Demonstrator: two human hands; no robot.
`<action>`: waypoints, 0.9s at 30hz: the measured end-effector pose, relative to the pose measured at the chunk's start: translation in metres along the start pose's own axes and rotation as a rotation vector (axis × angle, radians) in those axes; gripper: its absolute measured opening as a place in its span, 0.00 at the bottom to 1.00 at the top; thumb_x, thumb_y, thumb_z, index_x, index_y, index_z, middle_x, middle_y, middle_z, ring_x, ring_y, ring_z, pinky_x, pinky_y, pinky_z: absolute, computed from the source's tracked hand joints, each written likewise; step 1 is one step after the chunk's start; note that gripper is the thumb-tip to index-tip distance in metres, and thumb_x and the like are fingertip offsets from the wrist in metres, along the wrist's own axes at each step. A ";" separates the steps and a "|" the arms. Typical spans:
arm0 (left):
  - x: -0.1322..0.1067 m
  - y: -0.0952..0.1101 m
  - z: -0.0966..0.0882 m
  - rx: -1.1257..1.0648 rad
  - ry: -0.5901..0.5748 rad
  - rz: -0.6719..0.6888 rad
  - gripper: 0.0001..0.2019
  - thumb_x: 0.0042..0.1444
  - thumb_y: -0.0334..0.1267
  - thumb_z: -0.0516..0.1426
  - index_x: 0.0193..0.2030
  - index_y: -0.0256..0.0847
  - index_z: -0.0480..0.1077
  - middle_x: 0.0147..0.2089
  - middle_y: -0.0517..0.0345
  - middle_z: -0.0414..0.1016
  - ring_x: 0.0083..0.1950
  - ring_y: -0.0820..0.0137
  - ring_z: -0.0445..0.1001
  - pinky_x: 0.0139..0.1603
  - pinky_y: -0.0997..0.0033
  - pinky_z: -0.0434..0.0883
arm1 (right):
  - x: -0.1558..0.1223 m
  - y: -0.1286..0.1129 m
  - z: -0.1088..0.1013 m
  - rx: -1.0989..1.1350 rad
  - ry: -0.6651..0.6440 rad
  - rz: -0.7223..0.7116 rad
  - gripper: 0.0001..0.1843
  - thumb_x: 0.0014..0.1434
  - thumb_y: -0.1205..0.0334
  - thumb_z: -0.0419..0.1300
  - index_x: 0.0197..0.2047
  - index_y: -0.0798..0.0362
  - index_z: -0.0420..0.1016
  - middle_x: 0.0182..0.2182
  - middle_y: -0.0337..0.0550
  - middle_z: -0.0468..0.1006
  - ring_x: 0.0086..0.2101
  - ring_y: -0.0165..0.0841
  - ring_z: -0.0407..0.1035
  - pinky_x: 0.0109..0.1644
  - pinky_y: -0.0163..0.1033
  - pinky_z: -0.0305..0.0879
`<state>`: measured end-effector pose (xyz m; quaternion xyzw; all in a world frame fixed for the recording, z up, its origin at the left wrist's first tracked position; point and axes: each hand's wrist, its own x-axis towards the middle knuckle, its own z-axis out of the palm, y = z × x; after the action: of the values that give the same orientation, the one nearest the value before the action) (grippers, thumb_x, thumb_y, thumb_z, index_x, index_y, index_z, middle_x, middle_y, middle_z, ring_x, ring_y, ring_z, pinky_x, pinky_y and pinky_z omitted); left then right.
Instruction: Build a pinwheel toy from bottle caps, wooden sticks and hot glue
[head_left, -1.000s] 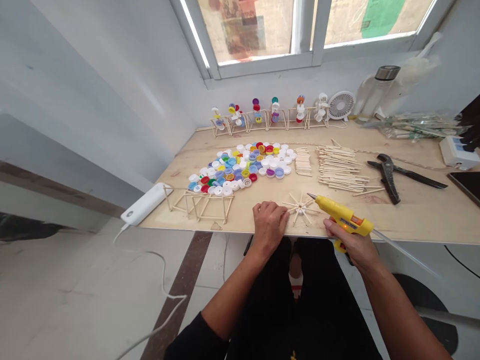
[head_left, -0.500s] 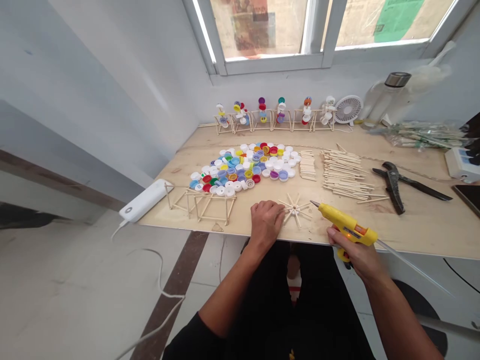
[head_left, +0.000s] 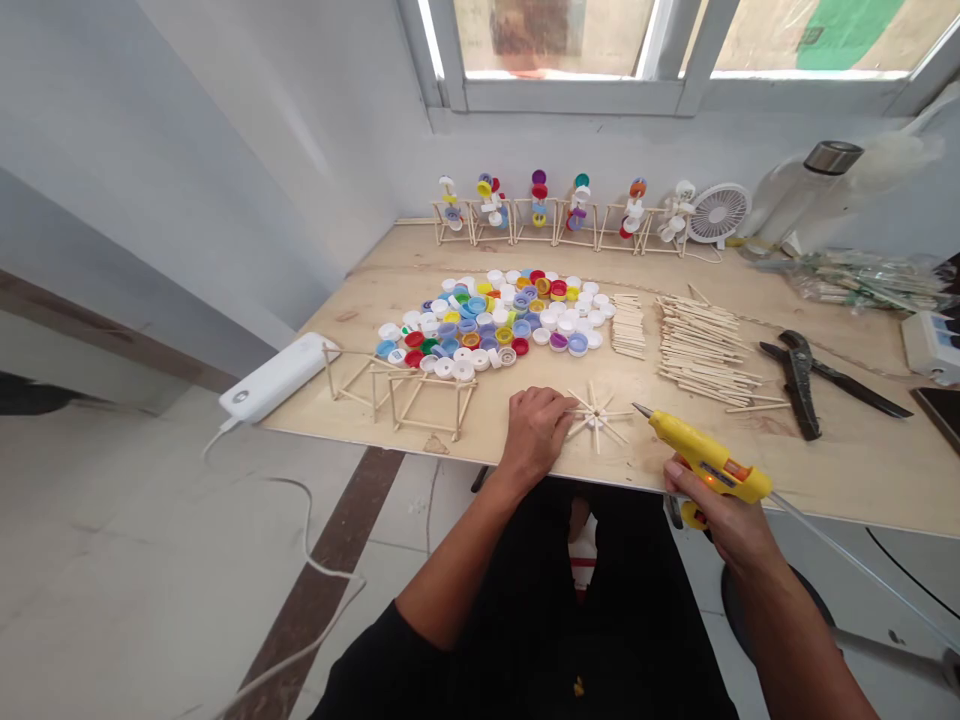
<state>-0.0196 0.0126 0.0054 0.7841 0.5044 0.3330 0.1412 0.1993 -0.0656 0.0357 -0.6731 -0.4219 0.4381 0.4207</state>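
Near the front edge of the table lies a star-shaped wheel of wooden sticks (head_left: pixel 596 419), its spokes spreading from a white bottle cap at the hub. My left hand (head_left: pixel 537 430) rests on the table at the wheel's left side, its fingers closed on the end of a spoke. In my right hand (head_left: pixel 724 515) is a yellow glue gun (head_left: pixel 705 455), gripped by the handle with an orange light glowing on its side. The nozzle points left, just beyond the right-hand spokes and apart from them. A clear glue stick trails from the gun's back.
Colourful bottle caps (head_left: pixel 480 325) spread behind the wheel. Piles of short sticks (head_left: pixel 628 325) and longer sticks (head_left: pixel 705 345) lie right, beside black-handled cutters (head_left: pixel 802 385). Stick frames (head_left: pixel 431 400) stand left by a white power bank (head_left: pixel 277 380). Cap-bearing frames (head_left: pixel 536 220) line the wall.
My view has shifted slightly, so the scene sits differently in the picture. Both hands keep their hold, and the glue gun's nozzle stays close to the wheel's right side.
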 end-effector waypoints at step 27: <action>-0.008 0.002 0.003 0.118 0.085 0.129 0.08 0.60 0.32 0.52 0.40 0.43 0.72 0.36 0.56 0.75 0.40 0.67 0.68 0.46 0.61 0.61 | 0.005 -0.014 -0.006 -0.202 0.016 0.079 0.22 0.37 0.46 0.69 0.31 0.54 0.76 0.27 0.43 0.78 0.29 0.37 0.72 0.30 0.37 0.68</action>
<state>-0.0185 0.0045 0.0012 0.8071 0.4773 0.3438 0.0514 0.2030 -0.0583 0.0491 -0.7315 -0.4339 0.4043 0.3365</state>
